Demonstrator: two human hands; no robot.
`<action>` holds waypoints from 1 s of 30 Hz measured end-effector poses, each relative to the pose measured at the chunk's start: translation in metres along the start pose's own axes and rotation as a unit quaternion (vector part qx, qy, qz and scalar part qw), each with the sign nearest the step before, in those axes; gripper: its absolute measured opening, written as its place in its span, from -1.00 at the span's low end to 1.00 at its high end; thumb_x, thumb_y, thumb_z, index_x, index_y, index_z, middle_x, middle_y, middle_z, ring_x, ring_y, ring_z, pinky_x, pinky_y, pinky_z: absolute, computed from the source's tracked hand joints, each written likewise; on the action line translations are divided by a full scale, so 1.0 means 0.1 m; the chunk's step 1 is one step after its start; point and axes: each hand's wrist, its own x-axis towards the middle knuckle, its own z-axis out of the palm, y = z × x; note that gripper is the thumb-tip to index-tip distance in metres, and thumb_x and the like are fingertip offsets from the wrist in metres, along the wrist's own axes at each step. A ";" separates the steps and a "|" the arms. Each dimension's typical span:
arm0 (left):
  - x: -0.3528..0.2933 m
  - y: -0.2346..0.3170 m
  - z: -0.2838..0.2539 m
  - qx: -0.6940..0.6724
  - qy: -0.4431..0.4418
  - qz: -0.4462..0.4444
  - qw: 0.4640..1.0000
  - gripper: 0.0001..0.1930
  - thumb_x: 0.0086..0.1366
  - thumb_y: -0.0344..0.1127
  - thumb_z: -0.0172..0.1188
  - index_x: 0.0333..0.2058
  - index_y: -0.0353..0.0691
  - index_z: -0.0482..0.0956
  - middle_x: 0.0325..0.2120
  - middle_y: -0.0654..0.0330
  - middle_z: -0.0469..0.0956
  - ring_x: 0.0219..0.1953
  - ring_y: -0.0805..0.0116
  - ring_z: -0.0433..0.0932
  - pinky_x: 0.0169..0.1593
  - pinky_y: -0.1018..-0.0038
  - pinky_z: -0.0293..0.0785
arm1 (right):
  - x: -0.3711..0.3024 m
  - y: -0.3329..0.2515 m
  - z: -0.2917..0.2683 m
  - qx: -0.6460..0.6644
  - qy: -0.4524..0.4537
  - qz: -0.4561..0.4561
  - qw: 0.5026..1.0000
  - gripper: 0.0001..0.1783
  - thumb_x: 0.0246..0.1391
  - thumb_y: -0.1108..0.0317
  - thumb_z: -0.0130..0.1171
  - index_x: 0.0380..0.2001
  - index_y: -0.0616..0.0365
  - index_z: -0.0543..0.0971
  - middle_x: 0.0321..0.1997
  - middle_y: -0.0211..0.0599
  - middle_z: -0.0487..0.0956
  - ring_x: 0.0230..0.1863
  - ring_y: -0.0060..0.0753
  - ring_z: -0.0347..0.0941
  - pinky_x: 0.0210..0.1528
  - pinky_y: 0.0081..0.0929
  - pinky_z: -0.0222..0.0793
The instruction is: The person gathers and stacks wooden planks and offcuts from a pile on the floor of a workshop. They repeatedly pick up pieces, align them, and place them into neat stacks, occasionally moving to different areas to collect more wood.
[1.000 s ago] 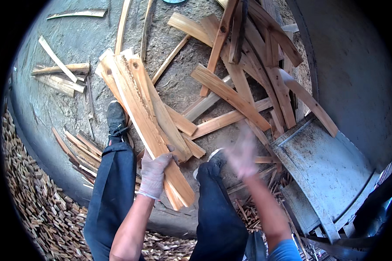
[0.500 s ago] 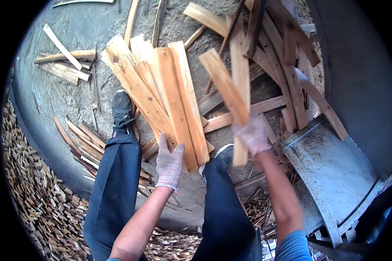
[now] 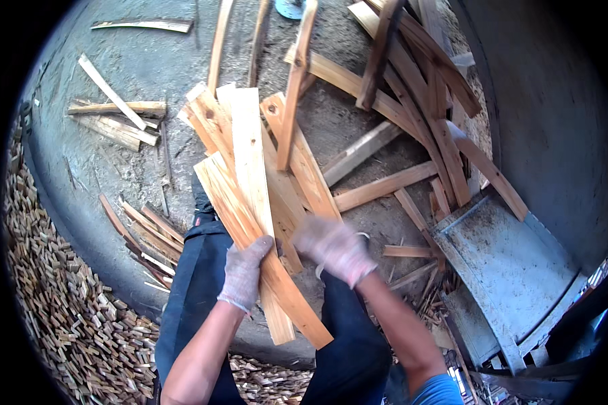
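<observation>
My left hand (image 3: 244,271), in a pale knit work glove, is closed around a tan wooden board (image 3: 235,197), the thumb lying over its edge. A paler long plank (image 3: 252,145) runs beneath that board, crossing it at a slant near the hand; whether the fingers hold both is hidden. My right hand (image 3: 336,251), gloved too, is blurred by motion beside the lower ends of more boards (image 3: 311,169) lying between my legs. Its fingers are too smeared to read. A narrow reddish strip of wood (image 3: 296,88) lies across the top of these boards.
Long wood offcuts (image 3: 419,74) are heaped at the far right. A grey metal chute (image 3: 510,263) stands at the right, below a dark wall. Loose strips (image 3: 118,121) lie on the left floor. Stacked small wood pieces (image 3: 67,304) fill the lower left. My legs flank the boards.
My left hand has gone from resting on the boards to gripping one, now angled over my lap. My right hand has swung left, and the board it held no longer shows in it. The view has shifted.
</observation>
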 end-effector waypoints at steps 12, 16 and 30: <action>-0.15 0.64 -0.09 0.095 0.091 0.067 0.989 -0.53 0.23 -0.12 0.39 -0.06 -0.42 0.57 -0.26 0.14 0.65 -0.25 0.41 0.61 -0.12 0.43 0.55 | 2.03 -0.87 -1.29 -0.181 0.466 -0.029 0.865 -0.43 -0.01 0.15 0.21 -0.02 0.41 0.50 -0.11 0.25 0.64 -0.01 0.19 0.59 0.13 -0.12 0.42; -0.10 0.69 -0.12 0.068 0.097 0.077 0.990 -0.51 0.24 -0.07 0.38 -0.07 -0.41 0.58 -0.27 0.13 0.64 -0.26 0.41 0.61 -0.13 0.43 0.55 | 1.76 -0.38 -0.32 -0.183 0.421 -0.068 0.886 -0.28 -0.02 0.22 0.29 0.17 0.37 0.32 -0.01 0.21 0.59 0.04 0.09 0.56 0.20 -0.17 0.38; -0.22 0.89 -0.11 0.065 0.093 0.007 0.994 -0.42 0.18 0.04 0.39 -0.08 -0.42 0.57 -0.22 0.06 0.62 -0.15 0.34 0.58 -0.01 0.39 0.49 | 1.83 -0.76 -0.19 -0.148 0.376 -0.015 0.915 -0.42 -0.05 0.18 0.31 -0.04 0.42 0.51 -0.15 0.10 0.65 -0.15 -0.04 0.62 -0.03 -0.26 0.49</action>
